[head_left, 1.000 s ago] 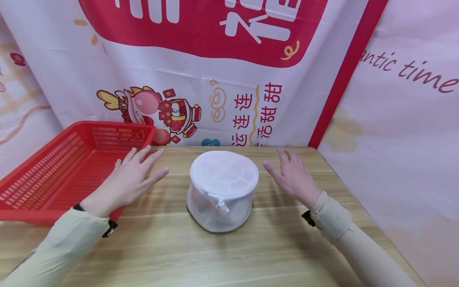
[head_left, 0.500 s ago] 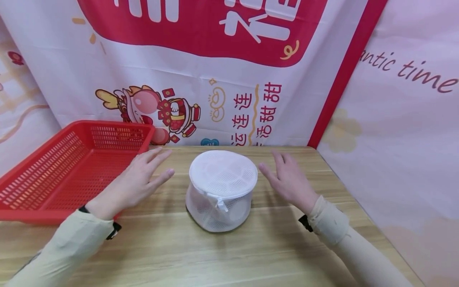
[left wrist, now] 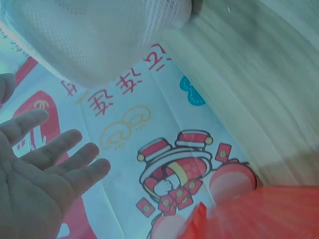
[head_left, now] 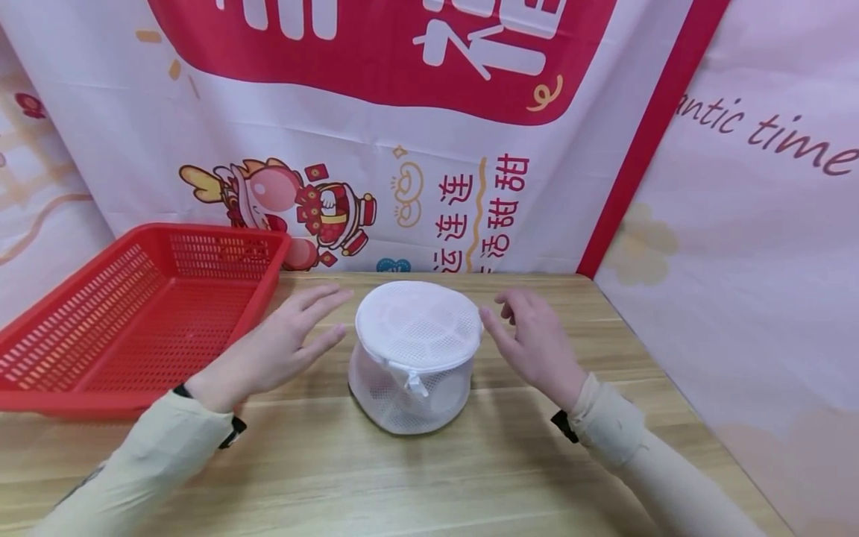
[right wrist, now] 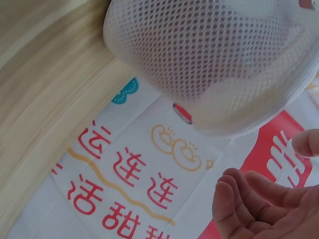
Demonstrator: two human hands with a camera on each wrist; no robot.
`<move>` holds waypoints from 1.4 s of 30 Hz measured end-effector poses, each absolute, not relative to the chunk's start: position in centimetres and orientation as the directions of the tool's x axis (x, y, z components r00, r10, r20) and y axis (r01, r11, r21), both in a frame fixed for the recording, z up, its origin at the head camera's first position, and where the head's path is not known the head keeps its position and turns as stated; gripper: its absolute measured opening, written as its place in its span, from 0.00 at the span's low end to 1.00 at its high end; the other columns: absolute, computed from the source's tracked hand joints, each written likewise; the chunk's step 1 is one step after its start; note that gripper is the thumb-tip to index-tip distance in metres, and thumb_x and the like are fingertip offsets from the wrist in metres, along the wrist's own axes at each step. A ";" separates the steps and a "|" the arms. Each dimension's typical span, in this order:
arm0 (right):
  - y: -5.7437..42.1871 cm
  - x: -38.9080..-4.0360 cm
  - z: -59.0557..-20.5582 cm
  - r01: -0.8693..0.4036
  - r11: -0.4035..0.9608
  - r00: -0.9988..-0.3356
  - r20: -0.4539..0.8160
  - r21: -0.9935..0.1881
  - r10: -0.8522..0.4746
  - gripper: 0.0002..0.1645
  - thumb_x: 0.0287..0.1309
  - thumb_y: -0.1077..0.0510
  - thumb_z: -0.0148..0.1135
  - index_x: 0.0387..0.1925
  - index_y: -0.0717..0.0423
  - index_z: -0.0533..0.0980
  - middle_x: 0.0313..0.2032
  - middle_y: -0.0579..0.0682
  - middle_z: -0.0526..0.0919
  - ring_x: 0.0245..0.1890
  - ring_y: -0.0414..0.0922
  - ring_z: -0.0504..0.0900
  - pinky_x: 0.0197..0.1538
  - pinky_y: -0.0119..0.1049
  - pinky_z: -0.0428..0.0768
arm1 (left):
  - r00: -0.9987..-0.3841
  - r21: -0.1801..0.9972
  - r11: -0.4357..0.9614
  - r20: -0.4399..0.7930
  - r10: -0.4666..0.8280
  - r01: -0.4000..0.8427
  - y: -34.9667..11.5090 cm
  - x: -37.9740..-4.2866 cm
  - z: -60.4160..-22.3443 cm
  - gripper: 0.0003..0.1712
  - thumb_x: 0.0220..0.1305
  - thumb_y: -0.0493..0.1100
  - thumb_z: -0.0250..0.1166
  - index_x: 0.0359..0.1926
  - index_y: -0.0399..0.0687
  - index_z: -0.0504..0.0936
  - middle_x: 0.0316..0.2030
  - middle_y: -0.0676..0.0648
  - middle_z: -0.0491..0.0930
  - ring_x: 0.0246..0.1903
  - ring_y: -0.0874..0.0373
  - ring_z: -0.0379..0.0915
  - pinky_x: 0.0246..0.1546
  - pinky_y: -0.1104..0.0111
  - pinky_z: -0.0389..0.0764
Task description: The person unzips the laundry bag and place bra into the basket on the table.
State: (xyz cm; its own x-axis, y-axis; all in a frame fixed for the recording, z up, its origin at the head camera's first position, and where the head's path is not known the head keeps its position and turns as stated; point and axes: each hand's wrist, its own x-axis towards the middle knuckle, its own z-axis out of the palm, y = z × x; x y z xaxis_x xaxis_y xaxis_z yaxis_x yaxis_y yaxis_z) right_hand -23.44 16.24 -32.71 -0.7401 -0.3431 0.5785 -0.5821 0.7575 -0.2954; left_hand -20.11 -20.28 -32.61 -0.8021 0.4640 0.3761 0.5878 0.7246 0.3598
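A round white mesh laundry bag [head_left: 419, 324] stands upright on the wooden table, its lid on top and a zipper pull [head_left: 414, 384] hanging at the front. To its left, my left hand [head_left: 271, 350] holds nothing, fingers spread and pointing toward the bag with a small gap between. My right hand [head_left: 537, 350] is on the other side, fingers slightly bent, the thumb tip right at the lid's edge. In the right wrist view, the mesh side [right wrist: 199, 55] bulges above the bent fingers [right wrist: 226, 201]. Pale contents show faintly through the mesh.
A red plastic basket [head_left: 251, 309] with slotted walls stands on the left of the table [head_left: 416, 485], beside my left forearm. A printed cloth backdrop [head_left: 302, 127] hangs behind the table's back edge, and another pale sheet [head_left: 751, 246] runs along the right.
Both hands have moved inward toward the mesh laundry bag, the left hand leaving the basket's edge. The right fingers have bent more. The bag stays where it was.
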 end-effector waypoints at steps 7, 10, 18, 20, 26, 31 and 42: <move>15.2 -22.6 -32.8 -0.673 0.701 -0.638 0.666 -0.238 -0.386 0.18 0.67 0.47 0.59 0.38 0.60 0.78 0.31 0.52 0.77 0.31 0.45 0.74 0.33 0.38 0.77 | -0.752 0.338 0.680 0.418 0.510 0.650 -18.8 -20.3 -33.1 0.30 0.69 0.49 0.62 0.70 0.51 0.70 0.68 0.41 0.63 0.66 0.43 0.58 0.56 0.44 0.72; 14.9 -22.2 -32.7 -0.683 0.687 -0.635 0.666 -0.247 -0.391 0.18 0.67 0.47 0.58 0.38 0.58 0.79 0.32 0.52 0.77 0.32 0.44 0.74 0.33 0.37 0.77 | -0.755 0.362 0.668 0.408 0.514 0.651 -18.3 -20.2 -33.2 0.32 0.68 0.52 0.63 0.70 0.52 0.69 0.69 0.41 0.63 0.66 0.43 0.58 0.54 0.45 0.73; 14.4 -21.7 -32.6 -0.706 0.666 -0.611 0.681 -0.240 -0.403 0.16 0.66 0.49 0.59 0.38 0.59 0.79 0.34 0.53 0.80 0.35 0.45 0.76 0.38 0.40 0.78 | -0.736 0.382 0.630 0.386 0.556 0.676 -17.4 -20.2 -33.6 0.37 0.64 0.64 0.63 0.70 0.58 0.69 0.70 0.44 0.61 0.70 0.45 0.51 0.56 0.42 0.70; 14.2 -21.6 -32.7 -0.716 0.658 -0.600 0.688 -0.234 -0.408 0.15 0.66 0.49 0.60 0.37 0.59 0.79 0.33 0.52 0.80 0.35 0.46 0.76 0.38 0.40 0.78 | -0.713 0.372 0.609 0.403 0.575 0.701 -17.2 -20.2 -33.7 0.36 0.63 0.64 0.63 0.69 0.58 0.71 0.69 0.45 0.63 0.69 0.46 0.52 0.57 0.44 0.70; 13.6 -21.3 -32.7 -0.745 0.630 -0.565 0.710 -0.220 -0.420 0.13 0.64 0.51 0.62 0.36 0.59 0.80 0.34 0.49 0.80 0.36 0.46 0.78 0.39 0.40 0.79 | -0.670 0.338 0.582 0.448 0.591 0.740 -16.8 -20.1 -34.2 0.31 0.66 0.59 0.64 0.66 0.55 0.75 0.67 0.44 0.66 0.68 0.47 0.56 0.60 0.46 0.68; 12.9 -21.0 -32.7 -0.784 0.586 -0.520 0.735 -0.207 -0.435 0.09 0.61 0.55 0.64 0.34 0.58 0.80 0.33 0.48 0.80 0.35 0.44 0.78 0.38 0.38 0.79 | -0.668 0.339 0.580 0.467 0.580 0.741 -16.6 -20.0 -34.6 0.29 0.67 0.58 0.63 0.65 0.54 0.76 0.66 0.44 0.68 0.67 0.48 0.59 0.59 0.47 0.69; 11.3 -20.0 -32.9 -0.861 0.477 -0.432 0.746 -0.175 -0.506 0.06 0.56 0.59 0.69 0.27 0.54 0.78 0.28 0.45 0.76 0.30 0.39 0.75 0.32 0.29 0.78 | -0.652 0.338 0.565 0.508 0.564 0.752 -16.2 -19.8 -35.0 0.27 0.68 0.56 0.62 0.65 0.55 0.76 0.67 0.46 0.67 0.68 0.49 0.59 0.59 0.48 0.70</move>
State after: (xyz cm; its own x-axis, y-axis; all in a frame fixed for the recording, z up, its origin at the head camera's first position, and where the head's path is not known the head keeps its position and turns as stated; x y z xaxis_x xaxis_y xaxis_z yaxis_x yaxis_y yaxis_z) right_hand -19.98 11.32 -32.94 -0.4317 -0.5063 0.7465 -0.8614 0.4768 -0.1747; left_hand -19.76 -16.24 -34.98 -0.6517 0.5636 0.5076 0.7524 0.5652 0.3383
